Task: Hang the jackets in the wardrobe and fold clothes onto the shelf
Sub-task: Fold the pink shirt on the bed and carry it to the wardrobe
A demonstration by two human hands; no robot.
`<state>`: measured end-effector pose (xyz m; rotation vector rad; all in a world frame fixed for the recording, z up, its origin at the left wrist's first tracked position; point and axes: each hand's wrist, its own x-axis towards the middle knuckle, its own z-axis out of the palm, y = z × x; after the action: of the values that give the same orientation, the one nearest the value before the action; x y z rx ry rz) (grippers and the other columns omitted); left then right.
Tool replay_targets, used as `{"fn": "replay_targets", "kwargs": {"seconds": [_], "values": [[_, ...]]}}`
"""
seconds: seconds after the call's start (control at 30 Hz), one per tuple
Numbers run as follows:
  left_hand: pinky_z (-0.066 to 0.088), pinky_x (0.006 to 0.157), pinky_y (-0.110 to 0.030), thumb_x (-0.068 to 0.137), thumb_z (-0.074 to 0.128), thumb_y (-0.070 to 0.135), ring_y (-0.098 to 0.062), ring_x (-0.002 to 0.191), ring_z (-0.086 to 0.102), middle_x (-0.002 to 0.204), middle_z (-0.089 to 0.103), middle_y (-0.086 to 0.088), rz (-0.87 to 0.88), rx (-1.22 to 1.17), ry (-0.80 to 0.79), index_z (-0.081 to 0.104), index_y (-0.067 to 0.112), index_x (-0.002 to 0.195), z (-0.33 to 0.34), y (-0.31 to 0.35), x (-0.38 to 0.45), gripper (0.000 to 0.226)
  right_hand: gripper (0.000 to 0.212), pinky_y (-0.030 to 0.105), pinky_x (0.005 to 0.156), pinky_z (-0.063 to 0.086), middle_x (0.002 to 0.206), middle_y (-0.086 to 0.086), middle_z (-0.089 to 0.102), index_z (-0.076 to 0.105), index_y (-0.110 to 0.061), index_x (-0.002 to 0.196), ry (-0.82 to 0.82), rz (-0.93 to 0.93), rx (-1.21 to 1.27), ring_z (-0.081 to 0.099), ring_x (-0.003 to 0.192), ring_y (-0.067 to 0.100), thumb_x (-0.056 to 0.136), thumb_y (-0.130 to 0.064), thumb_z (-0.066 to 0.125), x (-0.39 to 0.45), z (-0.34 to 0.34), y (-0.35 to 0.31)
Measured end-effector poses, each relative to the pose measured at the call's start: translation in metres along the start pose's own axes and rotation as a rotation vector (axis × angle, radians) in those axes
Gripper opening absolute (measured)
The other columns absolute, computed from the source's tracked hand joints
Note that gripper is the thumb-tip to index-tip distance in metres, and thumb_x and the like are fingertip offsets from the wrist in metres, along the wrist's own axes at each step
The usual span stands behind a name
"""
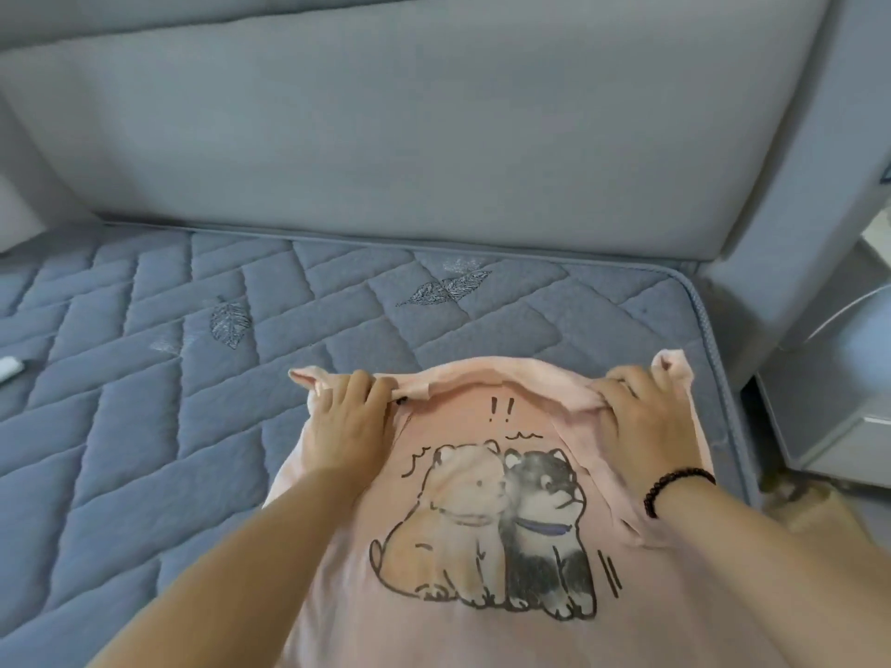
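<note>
Left hand (344, 417) and right hand (641, 417) are each pinching the pink shirt (463, 619) at its far edge. Shirt is lying lengthwise toward the person on the mattress (144, 378), both hands equally near.

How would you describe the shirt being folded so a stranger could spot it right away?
On the blue quilted mattress below the grey headboard, near its right edge, lies a pink shirt. It alone shows two cartoon dogs, and both hands grip its far edge.

the shirt (482, 595) lies on the mattress (144, 402) near its right edge, headboard (385, 137) behind; the left hand (347, 426) and right hand (646, 421) rest on its far corners; a nightstand (839, 402) stands right of the bed
</note>
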<state>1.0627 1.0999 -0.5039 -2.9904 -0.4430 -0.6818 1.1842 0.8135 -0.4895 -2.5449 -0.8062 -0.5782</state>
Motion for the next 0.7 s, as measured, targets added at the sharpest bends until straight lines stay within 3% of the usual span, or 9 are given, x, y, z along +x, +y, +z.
{"fn": "replay_targets", "kwargs": {"seconds": [0.13, 0.2, 0.27, 0.3, 0.37, 0.47, 0.53, 0.63, 0.7], "values": [[0.044, 0.070, -0.044, 0.085, 0.042, 0.036, -0.021, 0.087, 0.040, 0.093, 0.057, -0.005, 0.151, -0.147, -0.025, 0.061, 0.025, 0.103, -0.037, -0.006, -0.066, 0.028, 0.024, 0.042, 0.060, 0.052, 0.096, 0.008, 0.067, 0.071, -0.009, 0.095, -0.113, 0.104, 0.070, 0.061, 0.067, 0.032, 0.074, 0.002, 0.074, -0.068, -0.047, -0.025], [0.044, 0.070, -0.042, 0.084, 0.044, 0.037, -0.021, 0.087, 0.042, 0.101, 0.052, 0.000, 0.202, -0.154, -0.018, 0.056, 0.031, 0.106, -0.052, -0.014, -0.106, 0.026, 0.024, 0.038, 0.077, 0.050, 0.111, 0.001, 0.066, 0.069, -0.014, 0.105, -0.156, 0.259, 0.152, 0.063, 0.082, 0.029, 0.083, -0.003, 0.066, -0.105, -0.062, -0.037], [0.038, 0.072, -0.036, 0.088, 0.042, 0.038, -0.020, 0.088, 0.043, 0.104, 0.047, 0.004, 0.213, -0.176, -0.005, 0.060, 0.034, 0.110, -0.069, -0.019, -0.145, 0.028, 0.026, 0.029, 0.095, 0.038, 0.117, 0.000, 0.066, 0.071, -0.012, 0.104, -0.112, 0.323, 0.235, 0.060, 0.099, 0.025, 0.083, 0.002, 0.066, -0.141, -0.076, -0.048], [0.035, 0.073, -0.034, 0.095, 0.037, 0.041, -0.019, 0.087, 0.043, 0.105, 0.047, 0.005, 0.227, -0.189, 0.010, 0.060, 0.036, 0.112, -0.078, -0.020, -0.164, 0.030, 0.027, 0.031, 0.102, 0.033, 0.118, 0.002, 0.065, 0.072, -0.010, 0.103, -0.098, 0.344, 0.274, 0.056, 0.105, 0.025, 0.081, 0.006, 0.067, -0.157, -0.084, -0.054], [0.036, 0.072, -0.035, 0.102, 0.018, 0.046, -0.017, 0.085, 0.042, 0.104, 0.046, 0.005, 0.259, -0.229, 0.021, 0.059, 0.039, 0.116, -0.097, -0.021, -0.201, 0.044, 0.031, 0.054, 0.110, 0.025, 0.116, 0.005, 0.065, 0.074, -0.008, 0.099, -0.133, 0.313, 0.298, 0.055, 0.108, 0.023, 0.076, 0.013, 0.069, -0.191, -0.102, -0.067], [0.038, 0.071, -0.036, 0.102, 0.012, 0.045, -0.015, 0.083, 0.040, 0.102, 0.044, 0.005, 0.290, -0.237, 0.015, 0.058, 0.043, 0.118, -0.124, -0.021, -0.248, 0.049, 0.026, 0.077, 0.091, 0.029, 0.109, 0.011, 0.070, 0.077, -0.016, 0.091, -0.168, 0.175, 0.189, 0.057, 0.103, 0.014, 0.074, -0.001, 0.064, -0.243, -0.120, -0.081], [0.039, 0.071, -0.035, 0.102, 0.013, 0.041, -0.015, 0.080, 0.038, 0.099, 0.045, 0.005, 0.289, -0.224, 0.000, 0.061, 0.044, 0.118, -0.141, -0.020, -0.277, 0.050, 0.032, 0.077, 0.078, 0.037, 0.114, 0.012, 0.069, 0.079, -0.020, 0.085, -0.125, 0.102, 0.125, 0.050, 0.112, 0.013, 0.075, -0.020, 0.049, -0.274, -0.134, -0.087], [0.036, 0.076, -0.030, 0.088, 0.037, 0.031, -0.012, 0.083, 0.039, 0.096, 0.053, 0.006, 0.242, -0.224, -0.089, 0.069, 0.047, 0.113, -0.162, -0.018, -0.317, 0.044, 0.044, 0.068, 0.072, 0.042, 0.127, 0.001, 0.063, 0.079, -0.027, 0.081, -0.142, 0.000, 0.025, 0.027, 0.139, 0.008, 0.091, -0.028, 0.037, -0.323, -0.152, -0.092], [0.036, 0.076, -0.028, 0.079, 0.043, 0.037, -0.012, 0.084, 0.039, 0.095, 0.058, 0.006, 0.258, -0.214, -0.158, 0.068, 0.050, 0.113, -0.172, -0.018, -0.341, 0.044, 0.026, 0.068, 0.074, 0.040, 0.132, 0.006, 0.058, 0.079, -0.030, 0.083, -0.219, -0.022, 0.006, 0.034, 0.138, 0.017, 0.089, -0.026, 0.054, -0.347, -0.170, -0.100]]}}
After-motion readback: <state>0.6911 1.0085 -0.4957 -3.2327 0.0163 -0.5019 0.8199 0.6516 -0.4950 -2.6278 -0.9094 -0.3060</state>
